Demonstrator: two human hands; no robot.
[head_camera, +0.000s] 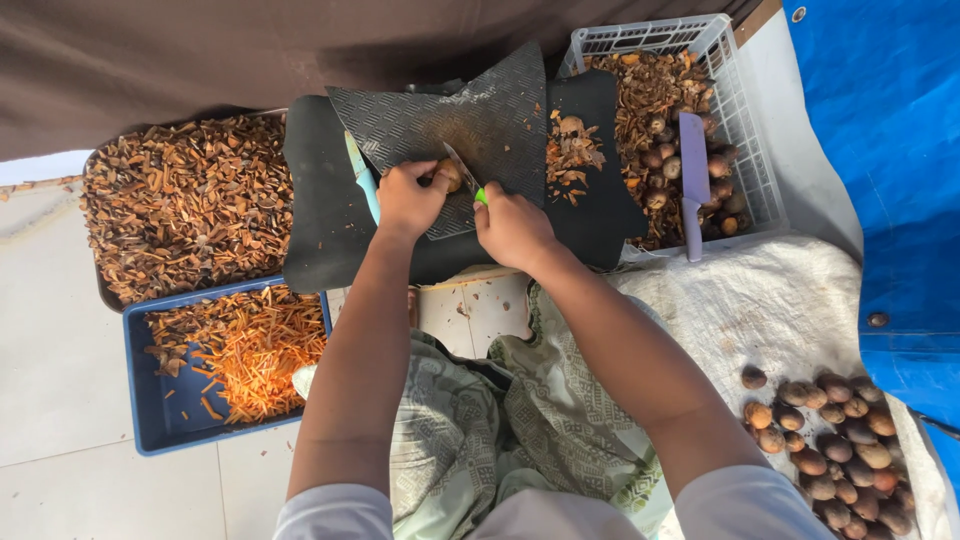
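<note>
Nut (450, 175) and knife (463, 172) mid-mat (400, 130), edges distant.

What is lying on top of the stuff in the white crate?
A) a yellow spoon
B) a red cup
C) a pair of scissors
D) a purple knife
D: a purple knife lies lengthwise across the nuts and peelings in the white crate, away from both hands; the right hand holds a different, green-handled knife over the black mat.
</note>
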